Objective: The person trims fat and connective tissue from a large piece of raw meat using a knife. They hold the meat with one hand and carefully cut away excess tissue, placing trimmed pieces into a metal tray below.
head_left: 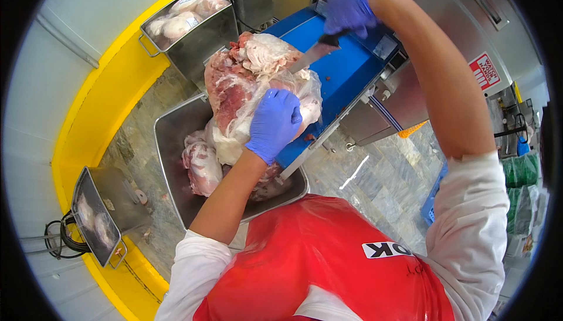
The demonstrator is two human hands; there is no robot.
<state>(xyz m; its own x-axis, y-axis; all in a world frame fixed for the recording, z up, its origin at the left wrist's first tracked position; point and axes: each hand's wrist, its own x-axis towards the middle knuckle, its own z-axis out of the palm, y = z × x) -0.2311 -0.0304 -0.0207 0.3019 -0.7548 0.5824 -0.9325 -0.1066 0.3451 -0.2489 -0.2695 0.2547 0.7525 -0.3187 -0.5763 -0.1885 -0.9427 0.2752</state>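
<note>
A large piece of raw meat (226, 95), partly wrapped in clear plastic film (312, 99), rests at the near end of a blue conveyor belt (350, 70). My left hand (274, 122), in a blue-purple glove, is closed on the film at the near side of the meat. Gloved the same way, my right hand (352, 9) is raised over the belt and grips a knife (314, 54) by its dark handle. The blade slants down to the left, its tip at the film on top of the meat. The right fingers are slightly blurred.
Below the belt's end stands a metal bin (171, 139) holding more wrapped meat (202, 165). Another metal bin (202, 45) with wrapped pieces is at the far left, and a smaller one (97, 183) nearer. A yellow curb (76, 124) runs along the wall. Steel machinery (451, 22) stands right.
</note>
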